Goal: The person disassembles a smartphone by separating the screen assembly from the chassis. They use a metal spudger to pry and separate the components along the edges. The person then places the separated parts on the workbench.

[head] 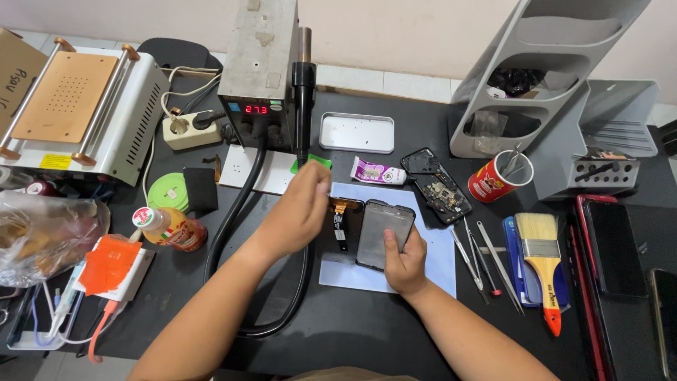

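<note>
Heat work on a phone screen looks to be the step in hand at this cluttered black desk (pixel 367 331). Near the middle of the frame the right hand (pixel 403 259) pins a dark phone screen assembly (pixel 384 233) flat on a pale blue mat (pixel 437 257), thumb laid across the glass and fingers curled round its lower right edge. Just to the left of it, the left hand (pixel 300 212) is closed around what seems to be the handle of a hot-air tool, whose thick black hose (pixel 236 212) loops down from the grey rework station (pixel 257 70) in the upper middle; the nozzle itself is hidden behind the knuckles, so I cannot tell exactly where it points. An orange and black flex cable (pixel 340 220) hangs off the left edge of the assembly, right under that hand. To the right of the mat lie an opened phone body (pixel 438 187), tweezers and thin metal picks (pixel 479 254), and a yellow-handled paintbrush (pixel 541 264). At the upper left stands a white screen separator machine (pixel 77 106). My guess is that the adhesive or the cable joint is being warmed; the next move would call for steady, even heat, a firm hold on the glass, and care to keep the thin cable from scorching or tearing.
</note>
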